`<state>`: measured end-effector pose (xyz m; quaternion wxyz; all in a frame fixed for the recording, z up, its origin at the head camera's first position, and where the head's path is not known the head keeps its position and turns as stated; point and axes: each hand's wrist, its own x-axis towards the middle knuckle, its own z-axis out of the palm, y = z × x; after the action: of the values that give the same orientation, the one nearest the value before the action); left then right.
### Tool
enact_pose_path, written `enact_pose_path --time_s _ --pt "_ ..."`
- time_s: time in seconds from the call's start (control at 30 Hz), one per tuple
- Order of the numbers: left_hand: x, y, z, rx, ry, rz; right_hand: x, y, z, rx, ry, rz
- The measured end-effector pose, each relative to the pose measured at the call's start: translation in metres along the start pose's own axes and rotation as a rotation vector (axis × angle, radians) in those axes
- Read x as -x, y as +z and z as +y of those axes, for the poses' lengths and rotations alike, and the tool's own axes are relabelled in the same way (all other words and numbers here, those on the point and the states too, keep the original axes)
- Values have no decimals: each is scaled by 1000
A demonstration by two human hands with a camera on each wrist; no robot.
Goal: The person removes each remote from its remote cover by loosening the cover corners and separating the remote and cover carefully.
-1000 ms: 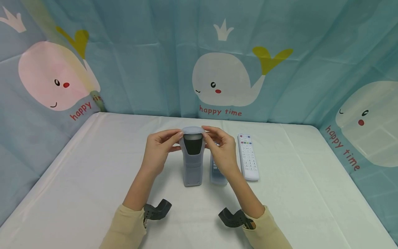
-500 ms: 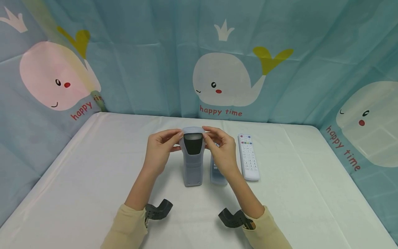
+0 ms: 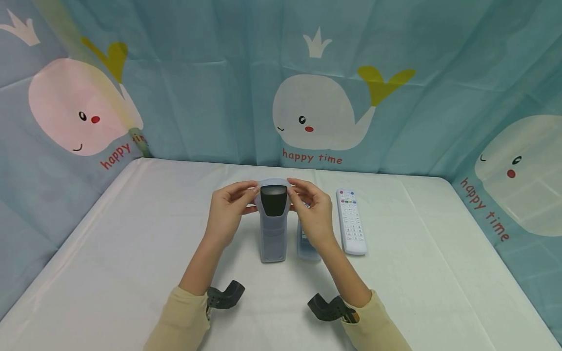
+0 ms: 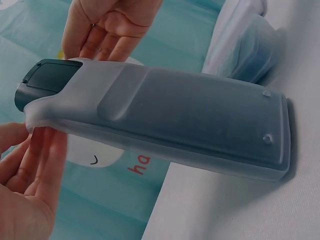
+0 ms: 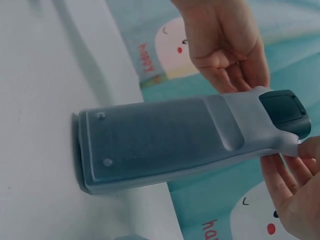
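A dark remote control [image 3: 273, 201] stands on end on the table inside a translucent silicone cover [image 3: 273, 239]. Its dark top end [image 4: 50, 80] pokes out of the cover's opening in the left wrist view. My left hand [image 3: 225, 214] pinches the cover's upper left edge between thumb and fingers. On the opposite side my right hand [image 3: 315, 214] pinches the upper right edge in the same way. Both wrist views show the cover's lower end resting at the white cloth, and the rim [image 5: 289, 144] bunched under my right fingertips.
Behind my right hand lies a second remote [image 3: 308, 248] in a bluish cover, partly hidden. Further right is a white remote [image 3: 351, 222] with many buttons. A white cloth [image 3: 131, 273] covers the table, and a blue whale-print curtain [image 3: 197, 107] hangs behind it.
The cover's pale top lip has slipped back off the dark end, so more of that end shows. Both hands keep their pinch and have barely moved.
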<state>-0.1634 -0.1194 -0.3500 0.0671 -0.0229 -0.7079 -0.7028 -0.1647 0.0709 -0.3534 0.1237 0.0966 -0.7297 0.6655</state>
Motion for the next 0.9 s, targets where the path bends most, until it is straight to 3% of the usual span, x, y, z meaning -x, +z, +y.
enact_pose_path --time_s 0.53,0.9 --pt "-3 -13 1 -17 -77 -159 -1 -5 6 -23 52 -71" --pt "-6 -20 -3 -32 -102 -199 -3 -4 8 6 85 -85"
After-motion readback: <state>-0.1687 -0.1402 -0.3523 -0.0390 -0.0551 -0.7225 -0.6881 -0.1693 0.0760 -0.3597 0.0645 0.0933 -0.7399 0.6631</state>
